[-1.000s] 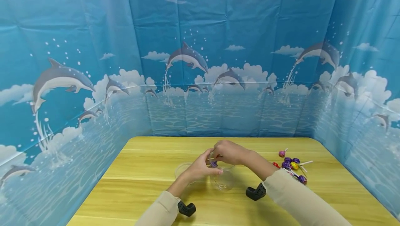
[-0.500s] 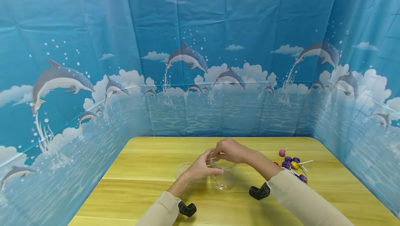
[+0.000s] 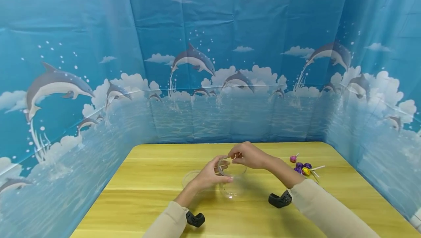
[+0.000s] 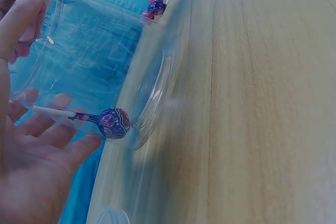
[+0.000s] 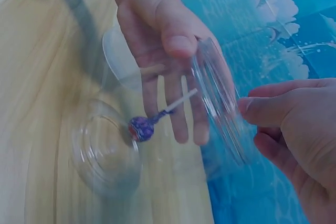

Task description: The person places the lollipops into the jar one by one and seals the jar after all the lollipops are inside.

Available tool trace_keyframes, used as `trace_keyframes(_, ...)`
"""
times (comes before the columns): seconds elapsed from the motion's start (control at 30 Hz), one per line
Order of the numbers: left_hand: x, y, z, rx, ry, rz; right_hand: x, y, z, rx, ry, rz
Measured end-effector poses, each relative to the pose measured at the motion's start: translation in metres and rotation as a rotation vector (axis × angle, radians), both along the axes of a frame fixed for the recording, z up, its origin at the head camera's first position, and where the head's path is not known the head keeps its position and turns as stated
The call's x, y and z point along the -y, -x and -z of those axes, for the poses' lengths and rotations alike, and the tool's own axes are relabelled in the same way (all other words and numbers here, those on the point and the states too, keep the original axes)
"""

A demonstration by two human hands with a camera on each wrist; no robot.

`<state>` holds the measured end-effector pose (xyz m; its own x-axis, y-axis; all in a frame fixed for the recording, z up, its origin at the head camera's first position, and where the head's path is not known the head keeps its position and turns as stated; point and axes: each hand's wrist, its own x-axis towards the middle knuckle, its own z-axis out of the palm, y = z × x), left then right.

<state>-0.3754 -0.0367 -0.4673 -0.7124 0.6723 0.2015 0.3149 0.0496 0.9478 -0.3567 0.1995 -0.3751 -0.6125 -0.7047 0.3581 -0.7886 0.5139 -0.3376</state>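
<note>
A clear round jar (image 3: 230,192) stands on the table, its mouth toward the top. My left hand (image 3: 208,175) holds it by the side, thumb at the rim and fingers stretched along the wall. Inside the jar is a purple-wrapped lollipop (image 4: 114,123) with a white stick, also visible through the plastic in the right wrist view. Just at the rim is my right hand (image 3: 251,156), fingers loosely bent with nothing between them; whether a fingertip touches the rim I cannot tell. In the right wrist view its thumb and fingers (image 5: 262,109) appear beside the rim.
A clear round lid (image 3: 188,176) lies left of the jar, partly behind my left hand. Several wrapped lollipops, including a yellow one (image 3: 306,171) and a pink one (image 3: 293,159), lie on the table's right side. A dolphin-print curtain (image 3: 210,121) surrounds the table.
My right hand let go of the purple lollipop inside the jar and rose out toward the upper right. The left hand kept its hold on the jar. The head view shifted slightly.
</note>
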Motion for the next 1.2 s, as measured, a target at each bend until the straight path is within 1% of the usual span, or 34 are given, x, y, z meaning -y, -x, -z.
trace_keyframes(0.13,0.004,0.001,0.001,-0.008,0.011,-0.028,-0.007,-0.001,-0.005,0.041,0.007,0.031)
trace_keyframes(0.3,0.002,0.004,0.0,-0.008,0.006,-0.019,-0.025,-0.004,-0.01,0.051,0.033,0.11)
trace_keyframes(0.47,-0.001,0.006,0.0,-0.011,0.004,-0.015,-0.039,-0.007,-0.005,0.053,0.049,0.143)
trace_keyframes(0.63,-0.003,0.005,0.0,-0.012,0.019,-0.012,-0.052,-0.011,0.001,0.066,0.054,0.182)
trace_keyframes(0.87,-0.003,0.003,-0.002,-0.041,0.03,-0.03,-0.073,-0.016,-0.002,0.068,0.068,0.226)
trace_keyframes(1.0,-0.001,0.002,-0.001,-0.036,0.033,-0.031,-0.085,-0.019,0.001,0.075,0.056,0.248)
trace_keyframes(1.2,0.001,0.001,0.001,-0.036,0.019,-0.027,-0.103,-0.024,0.004,0.056,0.031,0.285)
